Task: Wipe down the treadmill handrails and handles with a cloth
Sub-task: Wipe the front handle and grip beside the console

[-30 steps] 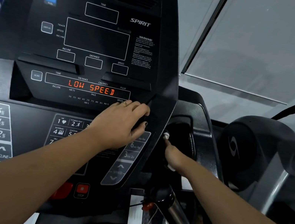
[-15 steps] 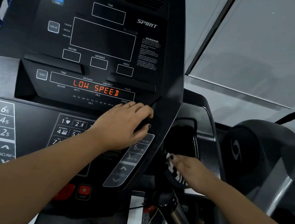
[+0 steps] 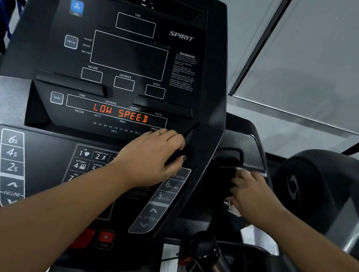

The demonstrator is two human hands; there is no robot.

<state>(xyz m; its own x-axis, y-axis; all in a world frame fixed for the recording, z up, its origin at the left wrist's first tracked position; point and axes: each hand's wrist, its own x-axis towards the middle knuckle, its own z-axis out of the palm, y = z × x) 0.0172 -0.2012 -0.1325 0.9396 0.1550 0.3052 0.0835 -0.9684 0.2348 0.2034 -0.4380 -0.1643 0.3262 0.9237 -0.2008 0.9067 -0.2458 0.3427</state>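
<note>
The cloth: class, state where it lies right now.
In the head view, the cloth is held under the right hand, at the dark pocket just right of the console.

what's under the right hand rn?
A cloth: white bits peek out at the fingertips and at the heel of the right hand. The rest is covered, as is most of the dark recess beside the console. Blur hides the grip.
</note>
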